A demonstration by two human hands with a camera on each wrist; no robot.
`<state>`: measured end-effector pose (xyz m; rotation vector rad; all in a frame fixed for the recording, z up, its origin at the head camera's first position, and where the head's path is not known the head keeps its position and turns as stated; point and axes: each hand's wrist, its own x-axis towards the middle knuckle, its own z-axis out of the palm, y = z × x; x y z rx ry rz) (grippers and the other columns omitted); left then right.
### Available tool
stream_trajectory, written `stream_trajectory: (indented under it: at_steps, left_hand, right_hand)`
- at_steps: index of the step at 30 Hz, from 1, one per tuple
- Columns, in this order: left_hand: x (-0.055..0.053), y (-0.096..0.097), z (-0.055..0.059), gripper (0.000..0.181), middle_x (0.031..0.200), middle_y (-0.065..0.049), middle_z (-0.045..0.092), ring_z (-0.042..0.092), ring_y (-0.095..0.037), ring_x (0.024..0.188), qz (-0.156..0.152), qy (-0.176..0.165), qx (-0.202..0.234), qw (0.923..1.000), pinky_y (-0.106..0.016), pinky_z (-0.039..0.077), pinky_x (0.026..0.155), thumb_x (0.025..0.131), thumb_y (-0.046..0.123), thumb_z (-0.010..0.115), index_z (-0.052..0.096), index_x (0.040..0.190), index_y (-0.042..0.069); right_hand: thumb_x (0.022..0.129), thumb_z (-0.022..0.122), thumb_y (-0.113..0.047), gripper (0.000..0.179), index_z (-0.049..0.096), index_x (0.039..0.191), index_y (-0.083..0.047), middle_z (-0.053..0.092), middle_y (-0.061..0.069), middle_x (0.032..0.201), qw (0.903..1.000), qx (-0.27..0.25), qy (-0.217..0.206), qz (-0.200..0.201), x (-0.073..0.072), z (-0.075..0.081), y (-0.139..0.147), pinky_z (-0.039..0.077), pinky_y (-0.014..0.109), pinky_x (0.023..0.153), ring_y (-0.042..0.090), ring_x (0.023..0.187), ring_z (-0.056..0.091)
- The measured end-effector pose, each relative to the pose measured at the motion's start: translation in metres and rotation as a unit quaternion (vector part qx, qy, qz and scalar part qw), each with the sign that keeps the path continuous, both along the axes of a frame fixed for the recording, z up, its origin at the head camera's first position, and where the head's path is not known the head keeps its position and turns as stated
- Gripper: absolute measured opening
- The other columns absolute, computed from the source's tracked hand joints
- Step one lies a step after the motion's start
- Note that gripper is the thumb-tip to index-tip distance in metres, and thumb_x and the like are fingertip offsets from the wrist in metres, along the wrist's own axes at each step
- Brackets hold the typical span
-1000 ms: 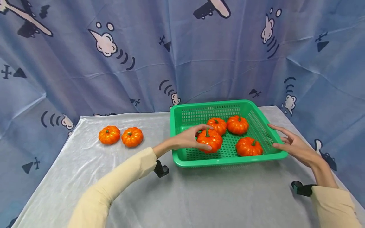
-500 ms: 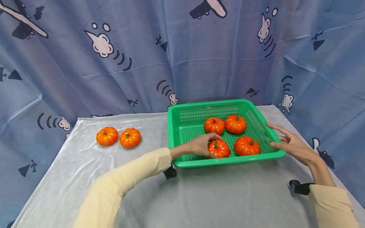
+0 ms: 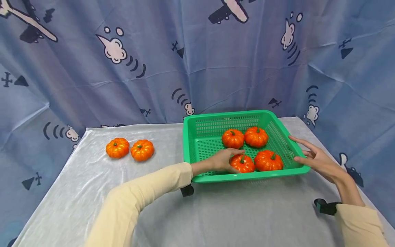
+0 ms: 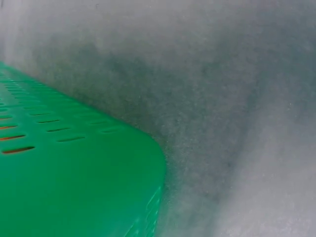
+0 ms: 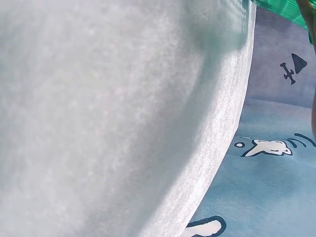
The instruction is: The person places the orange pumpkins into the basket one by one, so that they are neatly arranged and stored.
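In the head view, a green plastic basket [image 3: 190, 144] with slotted walls stands on the cloth-covered table. My left hand [image 3: 223, 160] reaches over its left side and holds a small orange pumpkin [image 3: 243, 164] near the front wall, index finger above it and thumb at its front. Beside that pumpkin sits another pumpkin [image 3: 268, 160]; farther back are a third pumpkin [image 3: 232, 138] and one more pumpkin [image 3: 256, 136]. My right hand [image 3: 324, 163] grips the basket's right rim, thumb over the edge. The left wrist view shows only the basket's outer corner [image 4: 113, 168] and cloth.
Two lighter orange pumpkins, the left pumpkin [image 3: 117, 148] and the right pumpkin [image 3: 142, 150], lie on the table [image 3: 166, 219] left of the basket. A blue patterned curtain [image 3: 154, 51] hangs directly behind the table and along its sides.
My left hand has moved right and down with the pumpkin, from above the basket into it, beside the front right pumpkin. My right hand has stayed at the rim.
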<state>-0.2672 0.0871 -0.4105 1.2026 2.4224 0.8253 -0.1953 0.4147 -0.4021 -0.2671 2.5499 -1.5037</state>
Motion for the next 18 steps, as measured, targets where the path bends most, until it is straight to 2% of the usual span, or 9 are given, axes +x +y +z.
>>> stream_trajectory:
  at_steps: [1, 3, 4, 5, 8, 10, 12, 15, 18]
  left_hand:
    - [0.000, 0.000, 0.000, 0.076, 0.139, 0.000, 0.039, 0.036, -0.010, 0.125, 0.001, -0.010, 0.001, 1.0000, -0.019, 0.033, 0.097, 0.075, 0.029, 0.072, 0.034, 0.139, 0.013]
    - [0.000, -0.002, 0.001, 0.076, 0.141, 0.001, 0.034, 0.044, -0.005, 0.113, 0.008, -0.041, 0.006, 0.9991, -0.018, 0.035, 0.093, 0.079, 0.035, 0.068, 0.030, 0.141, 0.014]
    - [0.001, -0.003, 0.002, 0.074, 0.141, 0.001, 0.034, 0.048, -0.004, 0.100, 0.013, -0.056, 0.013, 0.9982, -0.016, 0.038, 0.087, 0.080, 0.037, 0.066, 0.029, 0.141, 0.015]
    - [0.000, -0.005, 0.003, 0.071, 0.141, 0.001, 0.035, 0.047, -0.003, 0.084, 0.016, -0.068, 0.024, 0.9973, -0.015, 0.038, 0.082, 0.082, 0.037, 0.064, 0.031, 0.140, 0.014]
    - [0.000, -0.013, 0.009, 0.057, 0.134, -0.003, 0.045, 0.049, -0.003, 0.078, 0.016, -0.102, 0.090, 0.9906, -0.013, 0.039, 0.080, 0.084, 0.026, 0.064, 0.042, 0.134, 0.008]
    - [-0.001, -0.021, 0.015, 0.047, 0.126, -0.008, 0.053, 0.057, -0.006, 0.092, 0.004, -0.117, 0.146, 0.9823, -0.015, 0.041, 0.085, 0.083, 0.017, 0.065, 0.051, 0.125, 0.003]
    - [-0.001, -0.031, 0.023, 0.038, 0.118, -0.010, 0.058, 0.053, -0.010, 0.110, -0.015, -0.136, 0.198, 0.9706, -0.020, 0.041, 0.091, 0.081, 0.010, 0.066, 0.057, 0.117, 0.001]
    - [0.001, -0.048, 0.035, 0.035, 0.111, -0.006, 0.062, 0.056, -0.008, 0.105, -0.046, -0.127, 0.241, 0.9612, -0.021, 0.042, 0.090, 0.077, 0.009, 0.070, 0.061, 0.111, 0.003]
    - [0.004, -0.066, 0.043, 0.037, 0.109, -0.001, 0.063, 0.056, -0.006, 0.104, -0.061, -0.089, 0.266, 0.9579, -0.021, 0.043, 0.089, 0.075, 0.012, 0.073, 0.062, 0.110, 0.006]
  right_hand:
    - [0.092, 0.048, -0.012, 0.064, 0.015, 0.144, -0.030, 0.043, -0.019, 0.116, 1.0000, 0.004, 0.002, 0.000, 0.000, 0.000, 0.000, 0.050, 0.030, 0.072, -0.001, 0.096, 0.054]
    - [0.092, 0.048, -0.012, 0.064, 0.015, 0.144, -0.031, 0.044, -0.018, 0.115, 1.0000, 0.005, 0.001, 0.000, 0.000, 0.000, 0.000, 0.050, 0.030, 0.072, 0.000, 0.096, 0.054]
    - [0.092, 0.048, -0.012, 0.064, 0.015, 0.144, -0.031, 0.044, -0.019, 0.115, 1.0000, 0.005, 0.000, -0.001, 0.000, 0.000, -0.001, 0.050, 0.029, 0.072, 0.000, 0.095, 0.054]
    - [0.093, 0.048, -0.012, 0.064, 0.014, 0.144, -0.031, 0.045, -0.019, 0.114, 1.0000, 0.004, -0.002, 0.000, -0.001, -0.001, -0.001, 0.050, 0.030, 0.072, 0.000, 0.095, 0.055]
    - [0.093, 0.047, -0.013, 0.064, 0.015, 0.144, -0.031, 0.046, -0.020, 0.113, 1.0000, 0.004, -0.006, 0.000, -0.002, -0.002, -0.002, 0.050, 0.029, 0.072, 0.000, 0.095, 0.055]
    - [0.093, 0.047, -0.013, 0.063, 0.015, 0.144, -0.031, 0.044, -0.021, 0.113, 1.0000, 0.008, -0.006, -0.001, -0.001, -0.003, -0.003, 0.050, 0.029, 0.072, -0.001, 0.095, 0.054]
    - [0.093, 0.048, -0.013, 0.063, 0.015, 0.144, -0.031, 0.042, -0.022, 0.114, 0.9999, 0.013, -0.003, -0.003, 0.000, -0.002, -0.003, 0.049, 0.028, 0.072, -0.002, 0.095, 0.053]
    - [0.093, 0.048, -0.013, 0.064, 0.014, 0.144, -0.030, 0.038, -0.021, 0.117, 0.9998, 0.017, -0.001, -0.003, 0.001, -0.001, -0.003, 0.049, 0.028, 0.071, -0.003, 0.096, 0.052]
    - [0.093, 0.047, -0.014, 0.064, 0.013, 0.144, -0.030, 0.034, -0.020, 0.119, 0.9999, 0.016, -0.004, -0.002, 0.001, 0.000, -0.003, 0.049, 0.029, 0.071, -0.003, 0.095, 0.052]
